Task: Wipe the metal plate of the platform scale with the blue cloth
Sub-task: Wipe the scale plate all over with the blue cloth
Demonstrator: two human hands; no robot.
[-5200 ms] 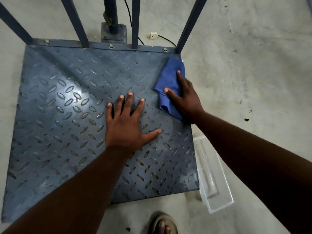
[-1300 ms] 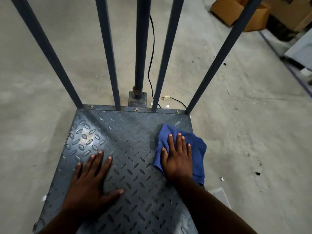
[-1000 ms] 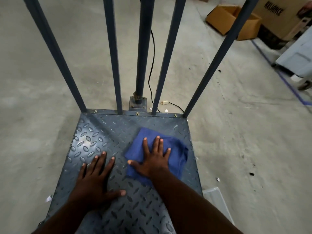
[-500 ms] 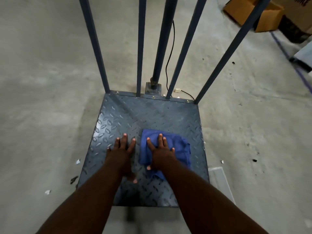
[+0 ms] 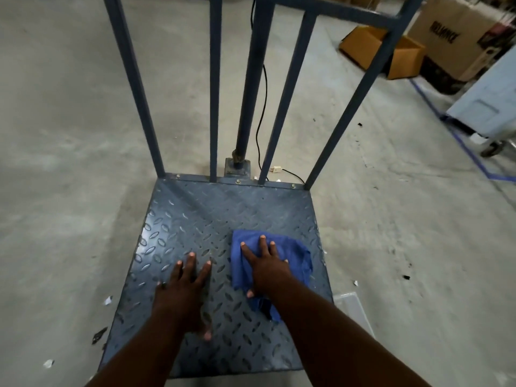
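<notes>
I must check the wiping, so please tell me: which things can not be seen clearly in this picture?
- Head view: plate under the cloth and both hands is hidden.
- Cloth part under the right hand is hidden.
- Box lettering is blurred.
- Clear tray is partly behind the right forearm.
- Left hand is motion-blurred.

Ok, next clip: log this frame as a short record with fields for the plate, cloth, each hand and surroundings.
plate: metal plate of the platform scale, tread pattern, on a concrete floor
cloth: blue cloth, crumpled, on the plate's right half
right hand: right hand pressed flat on the cloth, fingers spread
left hand: left hand flat on bare plate beside the cloth
surroundings: blue upright bars at the far edge, cardboard boxes beyond
</notes>
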